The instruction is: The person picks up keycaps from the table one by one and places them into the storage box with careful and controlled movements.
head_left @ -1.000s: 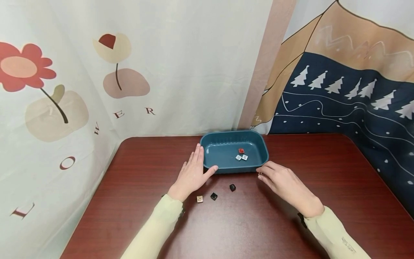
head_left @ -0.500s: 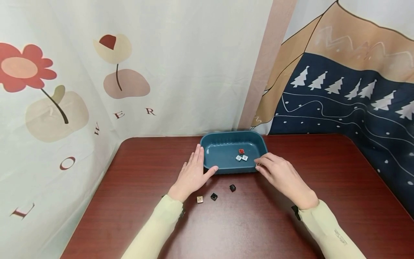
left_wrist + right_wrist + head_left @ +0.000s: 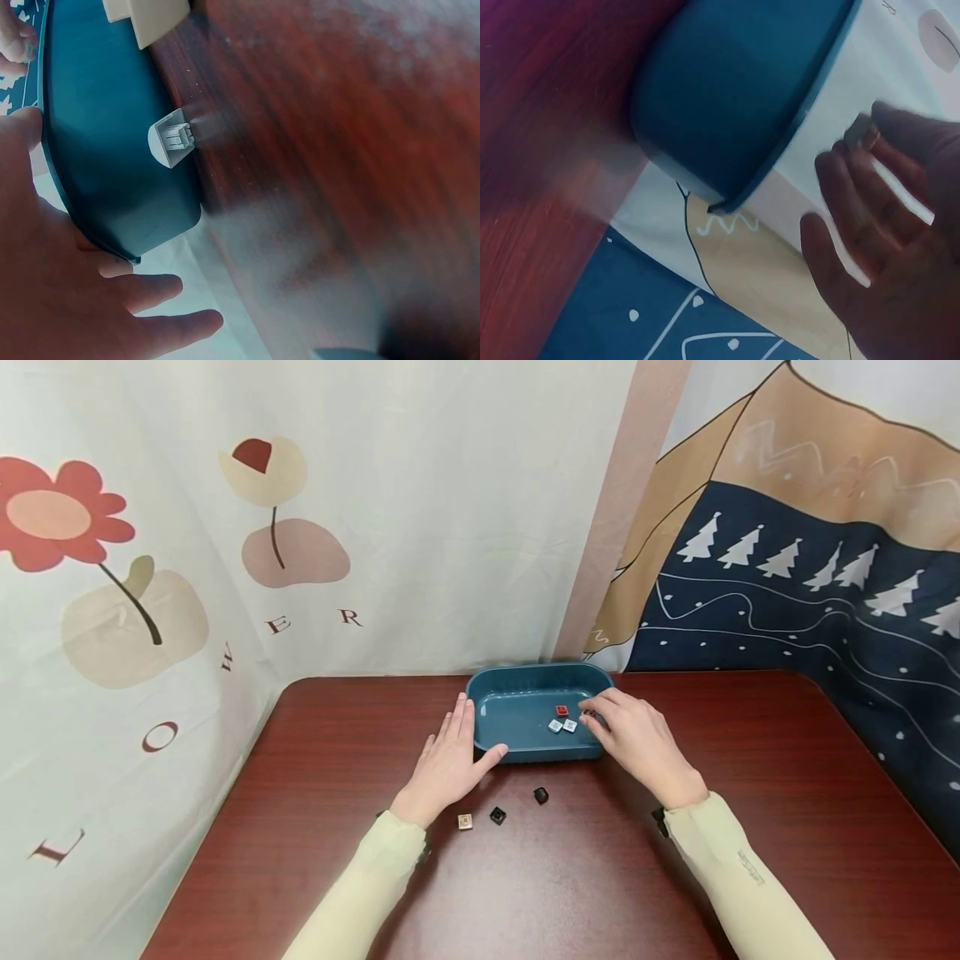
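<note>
Resting against the left end of the blue bin [image 3: 517, 739], the left hand [image 3: 446, 764] had its fingers straight and the thumb spread wide along the near side; it held nothing. In the left wrist view a pale keycap [image 3: 172, 139] showed by the bin's wall, though whether it touched could not be told.

Next along the table [image 3: 585, 877], on the near side of the bin, came a beige keycap [image 3: 465, 822], a black keycap [image 3: 498, 815] and a second black keycap [image 3: 541, 795], all closer to the left hand than to the right fingertips.

The bin's long axis ran left to right, so the two hands faced each other from its ends. Inside, right of the middle, lay a red keycap [image 3: 562, 711] with two white keycaps [image 3: 562, 726] just nearer the person.

Farthest right, the right hand [image 3: 637, 739] reached in over the bin's right end, thumb and fingertips narrowed on a small piece [image 3: 861, 135] whose colour was unclear. That piece was just right of the red and white ones; its height above the floor could not be judged.
</note>
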Demonstrator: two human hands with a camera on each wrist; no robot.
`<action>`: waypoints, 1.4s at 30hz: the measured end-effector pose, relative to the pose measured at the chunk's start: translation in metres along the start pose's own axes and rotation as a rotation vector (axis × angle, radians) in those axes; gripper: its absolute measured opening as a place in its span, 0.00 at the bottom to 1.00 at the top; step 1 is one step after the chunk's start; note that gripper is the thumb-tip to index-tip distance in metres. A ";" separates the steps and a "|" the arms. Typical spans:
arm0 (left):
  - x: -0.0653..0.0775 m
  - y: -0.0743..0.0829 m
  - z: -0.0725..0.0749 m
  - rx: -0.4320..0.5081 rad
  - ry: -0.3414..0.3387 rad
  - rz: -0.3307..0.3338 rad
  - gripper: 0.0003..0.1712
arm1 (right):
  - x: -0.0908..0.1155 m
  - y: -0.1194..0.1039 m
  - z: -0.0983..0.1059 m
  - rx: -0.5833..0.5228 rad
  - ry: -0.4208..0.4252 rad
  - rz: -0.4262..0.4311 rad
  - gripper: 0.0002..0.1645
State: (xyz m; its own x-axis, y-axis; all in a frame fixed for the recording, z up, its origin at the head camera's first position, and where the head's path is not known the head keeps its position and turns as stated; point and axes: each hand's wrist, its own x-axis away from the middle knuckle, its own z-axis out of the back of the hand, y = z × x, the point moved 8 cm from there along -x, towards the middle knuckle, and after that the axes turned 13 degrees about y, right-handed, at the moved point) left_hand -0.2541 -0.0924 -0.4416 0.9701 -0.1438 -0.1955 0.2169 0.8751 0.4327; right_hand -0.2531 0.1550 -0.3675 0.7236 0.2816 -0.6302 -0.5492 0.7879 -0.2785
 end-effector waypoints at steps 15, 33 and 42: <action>0.000 -0.001 0.000 0.000 -0.007 0.009 0.59 | -0.026 0.012 -0.028 0.004 -0.010 -0.069 0.09; -0.001 0.000 -0.001 -0.006 -0.001 0.001 0.58 | -0.038 0.019 -0.069 0.111 -0.249 -0.086 0.03; 0.000 0.000 -0.001 -0.009 -0.010 0.002 0.59 | -0.036 0.032 -0.083 0.132 -0.345 -0.159 0.06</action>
State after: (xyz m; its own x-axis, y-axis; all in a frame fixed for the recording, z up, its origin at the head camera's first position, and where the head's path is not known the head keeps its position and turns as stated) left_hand -0.2547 -0.0924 -0.4423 0.9716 -0.1461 -0.1861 0.2137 0.8795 0.4251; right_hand -0.3311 0.1249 -0.4139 0.9054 0.3002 -0.3000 -0.3769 0.8937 -0.2432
